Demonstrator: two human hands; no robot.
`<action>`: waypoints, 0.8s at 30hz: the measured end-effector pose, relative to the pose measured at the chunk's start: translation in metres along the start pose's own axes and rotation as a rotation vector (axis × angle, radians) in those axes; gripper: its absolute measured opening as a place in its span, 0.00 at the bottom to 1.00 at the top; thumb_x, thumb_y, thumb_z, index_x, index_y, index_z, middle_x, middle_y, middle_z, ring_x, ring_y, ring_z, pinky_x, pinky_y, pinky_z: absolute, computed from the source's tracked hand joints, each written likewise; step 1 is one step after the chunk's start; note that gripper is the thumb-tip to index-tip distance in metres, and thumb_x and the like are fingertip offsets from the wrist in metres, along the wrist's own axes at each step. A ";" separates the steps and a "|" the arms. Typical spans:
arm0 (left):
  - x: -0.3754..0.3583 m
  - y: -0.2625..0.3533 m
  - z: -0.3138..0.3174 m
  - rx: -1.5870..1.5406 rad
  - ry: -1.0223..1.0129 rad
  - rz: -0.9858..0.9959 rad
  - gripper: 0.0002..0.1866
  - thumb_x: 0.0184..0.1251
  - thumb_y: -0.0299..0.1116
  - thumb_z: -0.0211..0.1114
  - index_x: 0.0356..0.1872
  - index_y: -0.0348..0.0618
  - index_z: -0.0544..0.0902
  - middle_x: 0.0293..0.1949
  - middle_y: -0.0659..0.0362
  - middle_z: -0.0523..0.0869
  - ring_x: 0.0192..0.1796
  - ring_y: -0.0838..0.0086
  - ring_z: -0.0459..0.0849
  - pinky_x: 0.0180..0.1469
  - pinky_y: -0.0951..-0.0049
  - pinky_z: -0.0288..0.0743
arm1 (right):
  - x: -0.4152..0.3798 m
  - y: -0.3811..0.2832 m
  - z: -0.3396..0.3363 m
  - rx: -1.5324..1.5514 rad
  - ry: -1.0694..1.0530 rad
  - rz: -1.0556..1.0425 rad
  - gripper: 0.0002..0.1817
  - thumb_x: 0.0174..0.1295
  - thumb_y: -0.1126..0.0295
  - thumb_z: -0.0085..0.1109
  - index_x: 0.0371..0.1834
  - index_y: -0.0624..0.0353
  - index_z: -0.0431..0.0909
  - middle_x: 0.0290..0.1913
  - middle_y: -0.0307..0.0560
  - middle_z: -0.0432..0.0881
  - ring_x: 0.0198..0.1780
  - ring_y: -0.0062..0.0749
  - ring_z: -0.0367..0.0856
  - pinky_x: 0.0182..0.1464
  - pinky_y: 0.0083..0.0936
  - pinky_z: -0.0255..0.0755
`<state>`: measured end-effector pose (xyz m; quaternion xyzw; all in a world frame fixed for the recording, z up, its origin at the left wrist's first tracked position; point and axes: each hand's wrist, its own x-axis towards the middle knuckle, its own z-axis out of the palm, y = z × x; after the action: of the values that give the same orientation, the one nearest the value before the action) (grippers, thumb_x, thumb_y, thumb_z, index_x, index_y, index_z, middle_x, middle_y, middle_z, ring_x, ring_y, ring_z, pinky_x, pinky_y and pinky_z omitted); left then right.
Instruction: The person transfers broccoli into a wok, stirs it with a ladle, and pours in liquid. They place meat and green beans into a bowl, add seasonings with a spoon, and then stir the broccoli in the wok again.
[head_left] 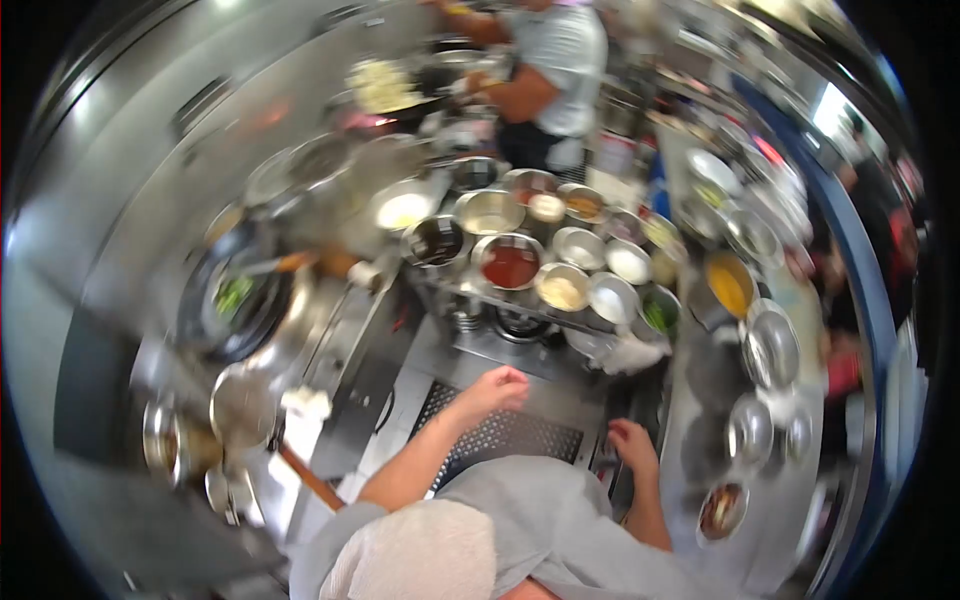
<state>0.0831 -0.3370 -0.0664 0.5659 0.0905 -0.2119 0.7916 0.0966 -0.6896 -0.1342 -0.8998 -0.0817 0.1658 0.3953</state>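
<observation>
My left hand (494, 390) is in front of me above a perforated metal floor plate (440, 445), its fingers loosely curled with nothing visible in them. Lower and to the right, my right hand (631, 441) hangs beside the steel counter with its fingers curled in; no object shows in it. Ahead of both hands is a cart of seasoning containers, including a pot of red sauce (510, 262), a bowl of white powder (612, 299) and a container of chopped greens (655, 316). A white cloth (630, 353) hangs at the cart's near right corner.
At left, a wok (210, 325) contains green vegetables and a wooden-handled utensil (290, 263). Nearer is a round pan or strainer (243, 405) with a wooden handle. A co-worker (560, 80) stands ahead by another wok. Metal bowls (770, 343) line the right counter (690, 400).
</observation>
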 end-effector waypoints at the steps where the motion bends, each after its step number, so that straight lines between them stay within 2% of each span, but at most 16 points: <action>1: 0.003 0.007 -0.006 -0.016 0.057 0.065 0.12 0.67 0.32 0.62 0.47 0.38 0.75 0.47 0.56 0.80 0.48 0.72 0.81 0.51 0.71 0.77 | 0.010 0.002 0.003 0.008 -0.049 -0.034 0.15 0.57 0.72 0.60 0.47 0.64 0.80 0.40 0.53 0.85 0.42 0.35 0.84 0.47 0.27 0.76; 6: 0.008 0.078 -0.044 -0.134 0.194 0.298 0.10 0.68 0.29 0.59 0.48 0.38 0.73 0.47 0.53 0.81 0.47 0.69 0.83 0.50 0.71 0.80 | 0.045 -0.023 0.027 -0.005 -0.223 -0.110 0.15 0.56 0.72 0.62 0.47 0.64 0.80 0.39 0.54 0.85 0.41 0.36 0.85 0.45 0.28 0.76; 10: 0.024 0.157 -0.077 -0.169 0.130 0.463 0.10 0.71 0.30 0.56 0.49 0.38 0.72 0.49 0.49 0.80 0.51 0.65 0.82 0.54 0.66 0.79 | 0.071 -0.056 0.036 -0.015 -0.262 -0.162 0.15 0.57 0.73 0.61 0.48 0.64 0.79 0.37 0.54 0.85 0.40 0.36 0.85 0.45 0.27 0.76; 12: 0.050 0.201 -0.094 -0.302 0.149 0.539 0.10 0.71 0.31 0.55 0.47 0.36 0.72 0.49 0.47 0.80 0.52 0.62 0.82 0.57 0.64 0.78 | 0.085 -0.060 0.044 -0.022 -0.232 -0.175 0.14 0.56 0.72 0.61 0.46 0.63 0.80 0.38 0.55 0.85 0.40 0.37 0.85 0.44 0.28 0.76; 15: 0.124 0.251 -0.155 -0.726 0.124 0.528 0.08 0.67 0.27 0.54 0.43 0.32 0.73 0.47 0.43 0.79 0.55 0.55 0.79 0.60 0.62 0.76 | 0.104 -0.067 0.057 -0.091 -0.157 -0.184 0.14 0.55 0.72 0.61 0.46 0.63 0.81 0.37 0.54 0.85 0.39 0.37 0.86 0.44 0.29 0.77; 16: 0.151 0.261 -0.179 -0.819 0.102 0.538 0.11 0.64 0.26 0.55 0.45 0.32 0.70 0.48 0.42 0.78 0.53 0.53 0.79 0.60 0.60 0.76 | 0.106 -0.068 0.063 -0.094 -0.152 -0.151 0.14 0.55 0.71 0.61 0.45 0.62 0.81 0.37 0.54 0.86 0.39 0.37 0.86 0.43 0.30 0.77; 18: 0.195 0.283 -0.202 -0.928 0.302 0.548 0.23 0.62 0.31 0.57 0.55 0.29 0.64 0.53 0.40 0.73 0.55 0.50 0.77 0.60 0.57 0.75 | 0.112 -0.069 0.071 -0.098 -0.136 -0.085 0.14 0.55 0.71 0.61 0.45 0.62 0.81 0.35 0.53 0.86 0.38 0.37 0.86 0.43 0.30 0.77; 20: 0.227 0.296 -0.226 -1.042 0.377 0.530 0.36 0.60 0.37 0.60 0.63 0.28 0.54 0.58 0.38 0.66 0.60 0.47 0.71 0.63 0.54 0.71 | 0.106 -0.069 0.081 -0.097 -0.131 -0.010 0.15 0.54 0.71 0.61 0.45 0.62 0.82 0.34 0.53 0.86 0.37 0.37 0.86 0.42 0.29 0.77; 21: 0.236 0.302 -0.234 -1.099 0.378 0.542 0.43 0.58 0.40 0.61 0.68 0.32 0.48 0.61 0.38 0.60 0.64 0.46 0.66 0.66 0.49 0.65 | 0.099 -0.064 0.086 -0.111 -0.109 0.033 0.14 0.55 0.71 0.61 0.45 0.62 0.82 0.34 0.53 0.86 0.37 0.37 0.86 0.42 0.28 0.77; 22: 0.245 0.308 -0.243 -1.147 0.376 0.542 0.44 0.59 0.42 0.60 0.70 0.37 0.46 0.62 0.38 0.60 0.65 0.45 0.64 0.67 0.42 0.60 | 0.094 -0.054 0.092 -0.128 -0.086 0.075 0.14 0.55 0.72 0.61 0.45 0.63 0.82 0.34 0.53 0.86 0.37 0.36 0.86 0.42 0.28 0.77; 24: 0.246 0.321 -0.253 -1.217 0.352 0.656 0.43 0.60 0.44 0.58 0.70 0.38 0.45 0.60 0.39 0.62 0.64 0.45 0.66 0.65 0.37 0.61 | 0.084 -0.012 0.106 -0.078 -0.055 0.166 0.13 0.55 0.73 0.59 0.44 0.65 0.82 0.32 0.50 0.86 0.34 0.33 0.85 0.39 0.26 0.76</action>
<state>0.4678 -0.0714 0.0276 0.0473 0.1444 0.2198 0.9636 0.1361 -0.5856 -0.2126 -0.9133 -0.0241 0.2191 0.3424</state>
